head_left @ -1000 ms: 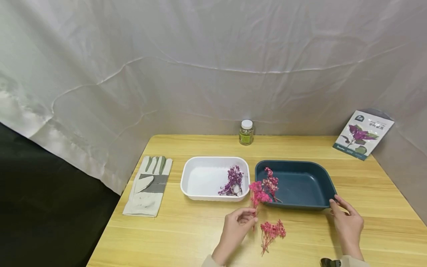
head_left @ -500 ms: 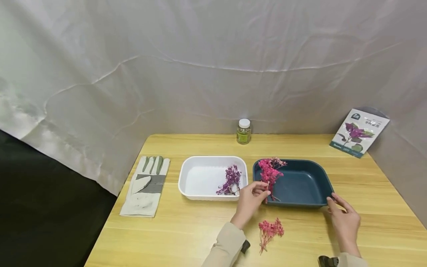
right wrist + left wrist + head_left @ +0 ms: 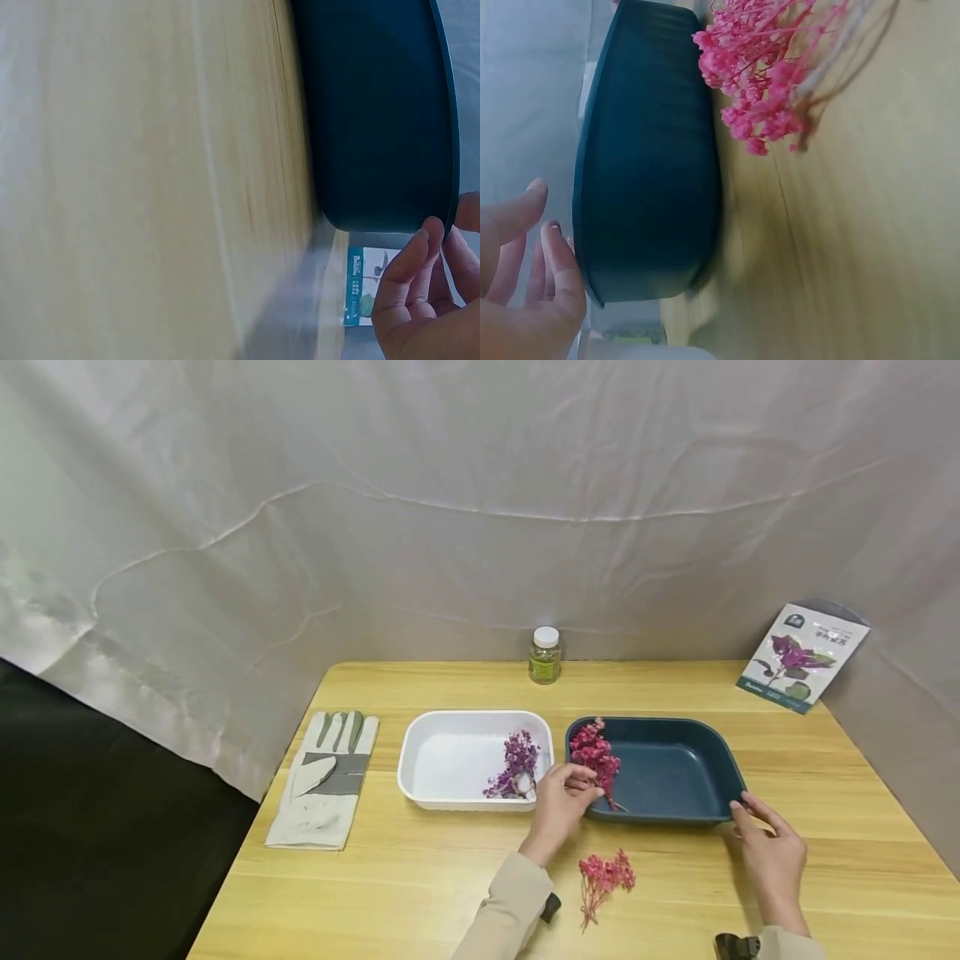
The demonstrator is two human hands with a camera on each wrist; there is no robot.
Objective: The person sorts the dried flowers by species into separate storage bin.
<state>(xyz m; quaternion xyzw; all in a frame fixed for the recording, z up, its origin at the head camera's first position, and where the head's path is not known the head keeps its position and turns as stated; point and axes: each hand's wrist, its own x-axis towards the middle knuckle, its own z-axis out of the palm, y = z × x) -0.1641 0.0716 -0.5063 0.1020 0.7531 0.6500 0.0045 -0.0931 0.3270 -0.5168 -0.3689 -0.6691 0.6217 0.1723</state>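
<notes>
My left hand (image 3: 558, 806) is over the near left corner of a dark teal tray (image 3: 686, 777). In the left wrist view its thumb and fingers (image 3: 559, 262) stand apart, with nothing between them. Just beyond the fingertips, sprigs of pink dried flowers (image 3: 596, 756) lie inside the tray's left end, their stems partly hidden by the hand. My right hand (image 3: 772, 860) pinches the tray's near right corner, thumb on one side of the rim and fingers (image 3: 409, 266) on the other. Another pink dried-flower sprig (image 3: 603, 878) lies on the table in front of the tray.
Left of the teal tray stands a white tray (image 3: 450, 760) holding purple dried flowers (image 3: 517, 764). A work glove (image 3: 322, 785) lies farther left. At the back are a small jar (image 3: 545, 656) with a white lid and a seed packet (image 3: 804, 656) leaning against the curtain.
My left hand has carried a pink flower sprig from beside the teal tray into its left end and let it go there. My right hand stays on the tray's corner.
</notes>
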